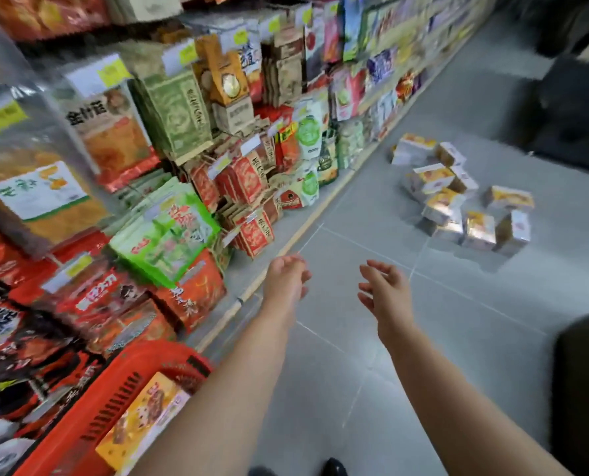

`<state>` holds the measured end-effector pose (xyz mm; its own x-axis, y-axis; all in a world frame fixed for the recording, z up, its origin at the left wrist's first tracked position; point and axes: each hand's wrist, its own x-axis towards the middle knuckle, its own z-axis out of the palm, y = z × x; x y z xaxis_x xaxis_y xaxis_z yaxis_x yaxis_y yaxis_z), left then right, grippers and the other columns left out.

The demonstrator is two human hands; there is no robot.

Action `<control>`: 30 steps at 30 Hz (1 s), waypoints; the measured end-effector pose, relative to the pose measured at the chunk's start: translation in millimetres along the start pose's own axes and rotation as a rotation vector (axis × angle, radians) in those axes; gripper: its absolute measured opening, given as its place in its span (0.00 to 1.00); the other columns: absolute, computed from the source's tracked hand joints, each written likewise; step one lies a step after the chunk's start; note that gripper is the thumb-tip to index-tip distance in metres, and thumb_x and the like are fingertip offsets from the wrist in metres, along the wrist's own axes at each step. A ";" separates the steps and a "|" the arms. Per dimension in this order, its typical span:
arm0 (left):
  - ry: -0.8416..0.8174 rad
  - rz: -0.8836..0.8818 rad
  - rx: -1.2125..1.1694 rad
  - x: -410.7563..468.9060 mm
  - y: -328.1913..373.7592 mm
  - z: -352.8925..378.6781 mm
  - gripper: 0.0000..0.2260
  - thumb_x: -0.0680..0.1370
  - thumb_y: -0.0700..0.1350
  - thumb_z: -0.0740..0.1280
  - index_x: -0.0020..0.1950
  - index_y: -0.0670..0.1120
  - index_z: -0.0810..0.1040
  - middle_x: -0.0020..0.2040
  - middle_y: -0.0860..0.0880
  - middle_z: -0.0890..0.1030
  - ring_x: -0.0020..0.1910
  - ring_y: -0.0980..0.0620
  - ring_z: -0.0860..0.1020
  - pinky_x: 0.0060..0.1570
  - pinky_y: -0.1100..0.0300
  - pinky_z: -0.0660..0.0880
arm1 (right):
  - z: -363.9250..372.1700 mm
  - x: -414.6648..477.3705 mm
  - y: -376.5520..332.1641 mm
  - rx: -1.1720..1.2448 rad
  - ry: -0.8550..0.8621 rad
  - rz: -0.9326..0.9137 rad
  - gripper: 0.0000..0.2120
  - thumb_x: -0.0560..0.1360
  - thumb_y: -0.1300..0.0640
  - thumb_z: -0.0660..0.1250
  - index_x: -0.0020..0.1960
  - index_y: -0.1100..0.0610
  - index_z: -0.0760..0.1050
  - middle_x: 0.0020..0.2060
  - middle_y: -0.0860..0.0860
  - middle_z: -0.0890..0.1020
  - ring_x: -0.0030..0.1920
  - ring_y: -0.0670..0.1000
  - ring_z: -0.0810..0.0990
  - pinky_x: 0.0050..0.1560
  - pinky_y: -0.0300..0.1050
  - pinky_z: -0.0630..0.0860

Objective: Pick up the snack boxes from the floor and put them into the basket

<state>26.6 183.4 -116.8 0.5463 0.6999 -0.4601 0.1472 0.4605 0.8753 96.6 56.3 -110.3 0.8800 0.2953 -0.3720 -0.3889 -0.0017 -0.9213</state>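
Several white and yellow snack boxes [458, 197] lie in a loose pile on the grey tiled floor, far ahead and to the right. A red plastic basket [128, 383] sits at the lower left beside the shelf, with one yellow snack box [145, 420] lying inside it. My left hand [286, 278] and my right hand [385, 293] are both stretched out above the floor, fingers apart and holding nothing. Both hands are well short of the pile.
A long shelf [169, 149] packed with snack packets runs along the left side. Its wooden bottom edge [286, 249] meets the floor. Dark furniture [574, 111] stands at the right, and another dark object [585, 389] is at the lower right. A dark shoe [334, 468] shows at the bottom.
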 end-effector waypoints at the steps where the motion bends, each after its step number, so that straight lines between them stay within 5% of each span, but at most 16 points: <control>1: -0.013 -0.004 0.004 4.3 0.3 16.4 0.08 0.77 0.38 0.61 0.44 0.51 0.73 0.41 0.52 0.77 0.39 0.56 0.77 0.35 0.62 0.68 | -12.2 12.1 -5.6 0.005 0.012 -0.008 0.08 0.77 0.60 0.66 0.56 0.57 0.72 0.44 0.50 0.75 0.38 0.46 0.74 0.40 0.38 0.73; 13: -0.177 -0.004 0.138 119.6 31.1 208.6 0.06 0.78 0.40 0.61 0.46 0.51 0.72 0.42 0.54 0.76 0.41 0.57 0.76 0.39 0.61 0.69 | -87.9 192.2 -78.5 0.020 0.159 -0.043 0.08 0.77 0.57 0.66 0.55 0.55 0.72 0.43 0.48 0.75 0.38 0.46 0.75 0.40 0.38 0.73; 18: -0.264 -0.055 0.206 183.3 48.3 280.8 0.07 0.78 0.40 0.60 0.44 0.51 0.71 0.40 0.54 0.76 0.40 0.57 0.76 0.37 0.63 0.68 | -108.5 273.8 -102.8 0.053 0.238 -0.013 0.04 0.76 0.59 0.66 0.47 0.52 0.72 0.40 0.49 0.74 0.36 0.46 0.73 0.39 0.39 0.73; 30: -0.391 -0.122 0.366 314.2 54.6 465.4 0.06 0.78 0.41 0.61 0.46 0.52 0.72 0.43 0.54 0.77 0.41 0.57 0.77 0.38 0.62 0.68 | -194.7 452.5 -154.1 0.093 0.436 0.056 0.08 0.77 0.57 0.66 0.55 0.56 0.72 0.45 0.50 0.76 0.40 0.48 0.75 0.43 0.41 0.75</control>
<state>590.0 174.4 -144.5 0.7629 0.3662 -0.5328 0.4676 0.2566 0.8459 607.8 4.2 -158.8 0.8817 -0.1327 -0.4527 -0.4449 0.0853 -0.8915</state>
